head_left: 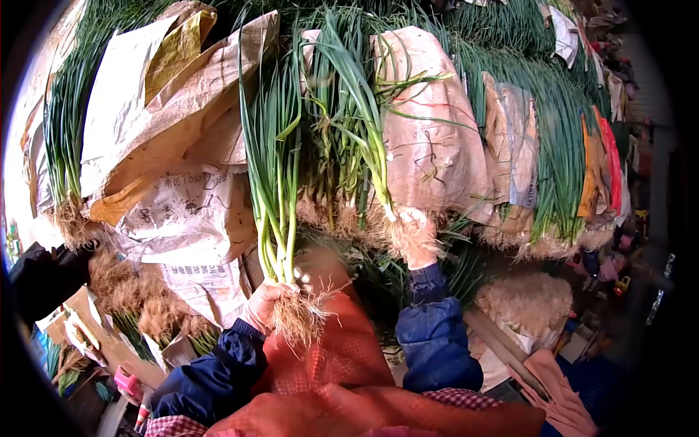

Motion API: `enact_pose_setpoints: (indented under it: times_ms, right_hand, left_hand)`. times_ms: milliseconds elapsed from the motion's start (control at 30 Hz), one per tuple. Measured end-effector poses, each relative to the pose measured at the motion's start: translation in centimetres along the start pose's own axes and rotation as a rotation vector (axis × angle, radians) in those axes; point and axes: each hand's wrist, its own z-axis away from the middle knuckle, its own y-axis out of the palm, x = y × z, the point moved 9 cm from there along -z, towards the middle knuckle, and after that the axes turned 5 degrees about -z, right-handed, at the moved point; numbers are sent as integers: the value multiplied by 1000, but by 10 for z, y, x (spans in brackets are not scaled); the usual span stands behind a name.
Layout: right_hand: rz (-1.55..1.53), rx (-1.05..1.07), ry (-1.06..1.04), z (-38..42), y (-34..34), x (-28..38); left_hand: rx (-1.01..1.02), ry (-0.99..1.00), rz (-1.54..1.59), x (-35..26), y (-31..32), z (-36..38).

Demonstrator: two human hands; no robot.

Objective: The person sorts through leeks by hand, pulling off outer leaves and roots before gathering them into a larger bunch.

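My left hand [262, 306] is wrapped round the lower stems of an upright bunch of green onions [275, 175], with its stringy roots [300, 317] hanging over the fingers. Farther right, my right hand [416, 237] is closed at the root end of a smaller bunch of green onions [373, 146], whose leaves lean up and to the left. Behind both hands, more green onions [335, 160] lie between white woven sacks [433, 131].
Onion bundles with roots [156, 306] lie at the lower left, near a pink object [127, 382]. A root-covered bundle [526, 302] sits at the right, beside a wooden bar [502, 346]. Red cloth [335, 357] covers my lap.
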Motion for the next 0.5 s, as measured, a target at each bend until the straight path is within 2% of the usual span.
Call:
enact_pose_setpoints:
  times_ms: [33, 100, 167, 200, 233, 300, 333, 367, 400, 433, 500]
  right_hand:
    - [46, -22, -3, 7, -20, -16]
    - [23, -20, -33, 28, -8, -41]
    - [-24, 70, 138, 63, 42, -63]
    - [106, 86, 173, 69, 39, -96]
    - [649, 192, -315, 76, 67, -64]
    - [721, 44, -232, 74, 66, -52]
    - [385, -33, -217, 63, 53, -54]
    - [465, -146, -293, 50, 42, -47]
    - [294, -139, -222, 31, 42, -44]
    - [17, -65, 1, 14, 50, -52]
    - [-437, 248, 52, -10, 77, -58]
  left_hand:
    - [-54, 20, -11, -2, 9, 2]
    - [16, 4, -40, 14, -18, -15]
    - [7, -38, -48, 25, -19, -20]
    - [-7, -47, -62, 29, -15, -24]
    - [-23, -56, -82, 31, -14, -28]
    - [-75, -29, -139, 32, -19, -30]
    - [-62, -64, -113, 33, -20, -27]
    - [-42, -102, -87, 34, -18, -25]
    - [5, -135, -55, 34, -2, -26]
    - [-6, -97, 24, 36, -6, -27]
    - [34, -112, 112, 35, 12, -20]
